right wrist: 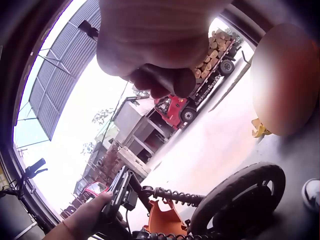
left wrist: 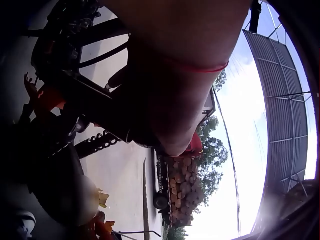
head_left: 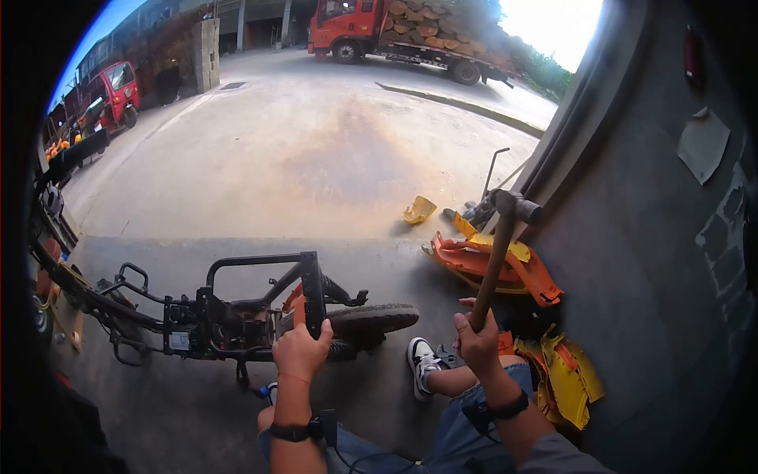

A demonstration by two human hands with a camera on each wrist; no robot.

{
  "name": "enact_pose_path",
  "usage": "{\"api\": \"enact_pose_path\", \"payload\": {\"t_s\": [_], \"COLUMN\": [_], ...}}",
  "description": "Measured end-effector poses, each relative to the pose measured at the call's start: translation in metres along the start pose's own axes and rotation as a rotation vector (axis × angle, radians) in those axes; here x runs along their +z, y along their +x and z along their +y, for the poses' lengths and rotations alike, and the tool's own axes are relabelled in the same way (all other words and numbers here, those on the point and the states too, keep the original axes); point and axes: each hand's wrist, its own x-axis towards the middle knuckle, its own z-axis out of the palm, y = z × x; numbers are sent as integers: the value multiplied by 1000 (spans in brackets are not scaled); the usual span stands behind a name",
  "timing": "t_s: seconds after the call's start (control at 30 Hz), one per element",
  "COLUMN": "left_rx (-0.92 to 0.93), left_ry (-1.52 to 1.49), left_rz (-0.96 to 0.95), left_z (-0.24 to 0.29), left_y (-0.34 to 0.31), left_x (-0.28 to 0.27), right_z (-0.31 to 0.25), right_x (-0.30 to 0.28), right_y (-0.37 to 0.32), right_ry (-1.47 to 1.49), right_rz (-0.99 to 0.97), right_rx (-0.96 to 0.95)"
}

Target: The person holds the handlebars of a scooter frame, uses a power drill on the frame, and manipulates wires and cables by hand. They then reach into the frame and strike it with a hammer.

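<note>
In the head view my right hand [head_left: 478, 344] grips the lower end of a hammer's wooden handle [head_left: 493, 272], with its metal head [head_left: 517, 207] raised up and away from me. The handle's butt end [right wrist: 184, 82] shows below the curled fingers in the right wrist view. My left hand [head_left: 302, 347] holds the near end of a black metal bar [head_left: 313, 288] on the rear of a stripped motorbike frame [head_left: 237, 347]. Beside that bar are an orange plastic piece [right wrist: 165, 220] and the rear wheel [head_left: 379, 317]. In the left wrist view the left fingers are mostly dark.
Broken orange and yellow body panels [head_left: 497, 265] lie on the floor at right, with more yellow panels [head_left: 572, 379] by my leg. A grey wall [head_left: 639, 261] rises on the right. Outside stand a red truck [head_left: 343, 31] loaded with logs and a red three-wheeler [head_left: 118, 91].
</note>
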Motion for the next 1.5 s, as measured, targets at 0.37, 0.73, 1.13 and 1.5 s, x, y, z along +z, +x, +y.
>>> {"api": "enact_pose_path", "payload": {"t_s": [0.37, 0.73, 1.13, 1.5], "left_rx": [73, 135, 129, 147], "left_ry": [-36, -43, -43, -23], "left_rz": [155, 211, 220, 291], "left_z": [-5, -2, -2, -2], "left_y": [-6, -6, -6, -7], "left_x": [6, 7, 11, 11], "right_z": [78, 26, 1, 98], "right_x": [12, 7, 9, 30], "right_y": [-27, 2, -8, -9], "right_ry": [-94, 190, 133, 46], "right_rz": [29, 234, 1, -96], "right_rx": [538, -82, 145, 532]}}
